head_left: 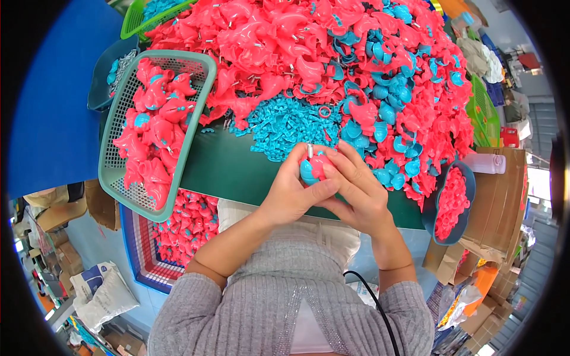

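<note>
Green table [228, 171] spreads out below both hands. Left hand [288, 191] and right hand [362, 193] hold one small pink and blue toy piece [313, 169] between their fingers, above the table near its front edge. A shiny metal pin [310, 151] sticks up by it. Just past them lie little blue bits [291, 126]. Farther out is a big pink heap [261, 29], and at the left, a green basket [193, 134] with pink pieces [157, 133] inside.

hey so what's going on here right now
A person's left hand and right hand together hold a small pink-and-blue plastic piece over a green table. Beyond lie heaped pink parts and small blue parts. To the left, a green-rimmed basket holds more pink-and-blue pieces.
</note>
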Motion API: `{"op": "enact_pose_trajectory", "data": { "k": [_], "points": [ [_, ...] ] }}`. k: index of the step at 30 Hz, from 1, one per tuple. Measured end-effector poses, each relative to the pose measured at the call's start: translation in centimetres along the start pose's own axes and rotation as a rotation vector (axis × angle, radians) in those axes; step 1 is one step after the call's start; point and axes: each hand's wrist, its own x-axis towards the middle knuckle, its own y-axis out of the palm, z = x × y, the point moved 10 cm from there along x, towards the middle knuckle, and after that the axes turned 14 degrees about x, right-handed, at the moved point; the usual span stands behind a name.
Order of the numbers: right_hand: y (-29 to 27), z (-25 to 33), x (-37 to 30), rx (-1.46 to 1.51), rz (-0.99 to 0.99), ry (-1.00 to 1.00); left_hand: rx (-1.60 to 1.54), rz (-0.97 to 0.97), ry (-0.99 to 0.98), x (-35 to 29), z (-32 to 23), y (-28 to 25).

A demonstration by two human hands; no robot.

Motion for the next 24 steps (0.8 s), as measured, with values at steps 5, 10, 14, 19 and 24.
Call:
{"op": "enact_pose_trajectory", "data": {
  "k": [5,10,14,19,24],
  "points": [
    [-0.7,0.3,-0.3,0.063,-0.074,-0.031,0.043,0.034,0.006,-0.1,0.2,0.1],
    [-0.7,0.8,0.1,0.037,-0.027,-0.023,-0.055,0.023,-0.019,-0.1,1.1,0.0],
    [-0.7,1.0,0.3,0.029,0.006,-0.013,-0.048,0.073,0.071,-0.2,0.6,0.5],
    [-0.6,0.3,0.2,0.081,0.065,0.05,-0.02,0.096,0.096,-0.4,-0.5,0.9],
    [-1.0,-1.2,-0.5,0.192,0.021,0.135,-0.037,0.085,-0.018,-0.6,0.7,0.7]
  ]
}}
